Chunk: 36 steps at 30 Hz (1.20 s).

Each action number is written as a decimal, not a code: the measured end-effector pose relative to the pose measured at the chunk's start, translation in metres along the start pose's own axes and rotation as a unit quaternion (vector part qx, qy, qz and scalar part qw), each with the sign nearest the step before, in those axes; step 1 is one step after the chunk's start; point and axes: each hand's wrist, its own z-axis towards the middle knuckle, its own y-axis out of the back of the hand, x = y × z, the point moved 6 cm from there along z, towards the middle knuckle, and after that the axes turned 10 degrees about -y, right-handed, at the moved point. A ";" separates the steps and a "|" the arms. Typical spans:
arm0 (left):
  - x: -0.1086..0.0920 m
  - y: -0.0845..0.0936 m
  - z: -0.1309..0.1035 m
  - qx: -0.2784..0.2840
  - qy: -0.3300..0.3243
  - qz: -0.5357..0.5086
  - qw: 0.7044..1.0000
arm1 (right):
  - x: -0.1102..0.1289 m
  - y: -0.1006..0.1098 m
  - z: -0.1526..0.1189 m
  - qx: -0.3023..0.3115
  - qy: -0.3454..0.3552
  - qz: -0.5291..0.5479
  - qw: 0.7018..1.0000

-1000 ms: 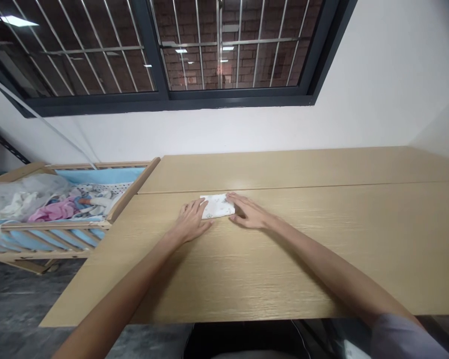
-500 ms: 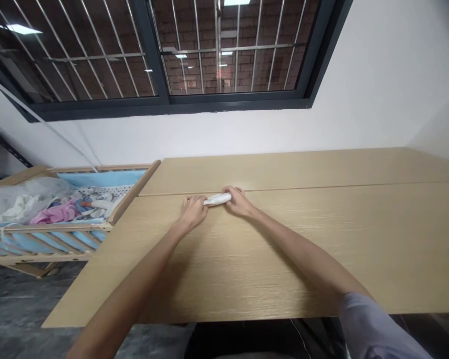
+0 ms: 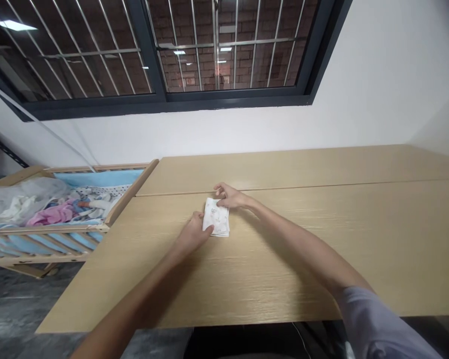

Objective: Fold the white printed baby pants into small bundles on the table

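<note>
A small folded white cloth with a faint printed pattern lies in a flat, roughly rectangular packet on the wooden tabletop. My left hand grips its lower left side, thumb on top and the other fingers along the left edge, partly hidden. At the upper right corner is my right hand, its thumb touching the cloth and its fingers curved and apart from the thumb.
To the left stands a wooden crib with light blue lining, holding a pink cloth, other fabrics and a translucent plastic bag. A seam crosses the tabletop behind my hands. Beyond are a white wall and a barred window.
The cloth, held edge-on between both hands before, now lies flat with its printed face up. My left hand has come down toward me; my right hand has loosened at the top corner.
</note>
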 end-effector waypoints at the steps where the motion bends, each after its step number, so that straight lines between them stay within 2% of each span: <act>1: 0.002 -0.003 0.002 0.004 0.003 0.019 1.000 | -0.005 -0.005 0.004 -0.007 -0.001 -0.017 1.000; 4: 0.002 -0.006 0.003 0.022 0.009 0.089 0.996 | -0.013 -0.018 0.013 -0.021 0.004 -0.047 0.999; 7: -0.009 -0.001 -0.006 0.029 0.005 0.164 0.986 | -0.010 -0.020 0.010 -0.031 0.013 -0.057 0.998; 9: -0.020 0.000 -0.019 0.016 -0.001 0.206 0.978 | 0.003 -0.021 -0.004 -0.047 0.063 -0.105 0.991; 11: -0.034 -0.003 -0.034 -0.005 -0.038 0.250 0.967 | 0.022 -0.030 -0.029 -0.040 0.158 -0.192 0.968; 13: -0.048 -0.016 -0.050 -0.014 -0.110 0.288 0.951 | 0.035 -0.048 -0.058 0.010 0.247 -0.270 0.931; 14: -0.052 -0.025 -0.057 -0.010 -0.144 0.301 0.943 | 0.037 -0.058 -0.071 0.044 0.270 -0.289 0.917; 16: -0.053 -0.042 -0.066 0.007 -0.183 0.309 0.933 | 0.035 -0.075 -0.090 0.108 0.281 -0.309 0.902; 19: -0.047 -0.055 -0.071 0.010 -0.185 0.307 0.933 | 0.021 -0.085 -0.096 0.161 0.260 -0.317 0.898; 21: -0.043 -0.057 -0.071 0.002 -0.186 0.305 0.934 | 0.011 -0.080 -0.088 0.166 0.247 -0.310 0.903; 25: -0.038 -0.055 -0.071 -0.006 -0.194 0.294 0.936 | -0.006 -0.050 -0.055 0.129 0.230 -0.279 0.924; 29: -0.037 -0.057 -0.072 -0.001 -0.185 0.290 0.939 | -0.021 -0.026 -0.024 0.100 0.201 -0.292 0.930; 33: -0.042 -0.053 -0.071 0.013 -0.173 0.280 0.944 | -0.027 -0.022 -0.017 0.102 0.175 -0.278 0.939; 36: -0.042 -0.035 -0.066 0.015 -0.159 0.221 0.962 | -0.024 -0.011 -0.021 0.062 0.148 -0.227 0.961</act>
